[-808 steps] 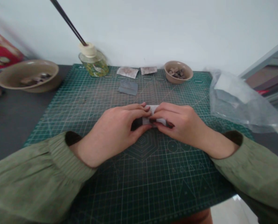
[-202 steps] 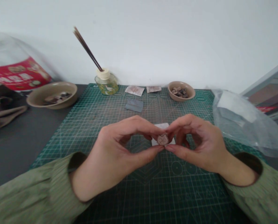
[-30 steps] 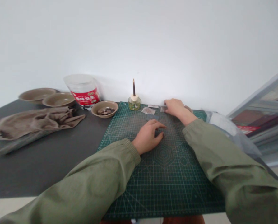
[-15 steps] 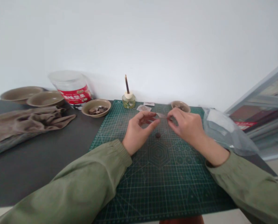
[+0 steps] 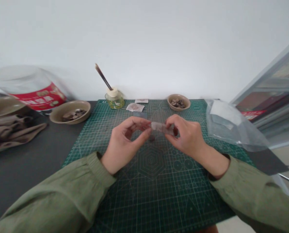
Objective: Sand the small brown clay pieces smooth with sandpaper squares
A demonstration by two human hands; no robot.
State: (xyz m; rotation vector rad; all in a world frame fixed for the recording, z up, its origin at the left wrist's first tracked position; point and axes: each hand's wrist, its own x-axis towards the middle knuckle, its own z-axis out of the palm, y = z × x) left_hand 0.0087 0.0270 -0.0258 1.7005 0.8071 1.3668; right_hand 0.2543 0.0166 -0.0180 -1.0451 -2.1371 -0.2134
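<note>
Between my two hands is a small pale, see-through packet (image 5: 160,127), stretched sideways above the mat. My left hand (image 5: 128,139) is closed on its left end with thumb and fingertips. My right hand (image 5: 185,132) pinches the other end, and something dark shows by those fingertips. Under the packet, a small dark round piece (image 5: 151,138) lies on the green cutting mat (image 5: 154,194). What the packet contains is too blurred to make out.
Small bowls of brownish pieces stand left (image 5: 70,112) and back right (image 5: 178,102). Behind are a reed diffuser (image 5: 114,98) and flat packets (image 5: 135,107). A clear plastic bag (image 5: 234,126) lies right; a red-labelled jar (image 5: 37,90) and brown cloth (image 5: 13,131) are left.
My view has turned a little to the right and nearer the mat. The packet now appears broader between my hands, and both hands still hold it.
</note>
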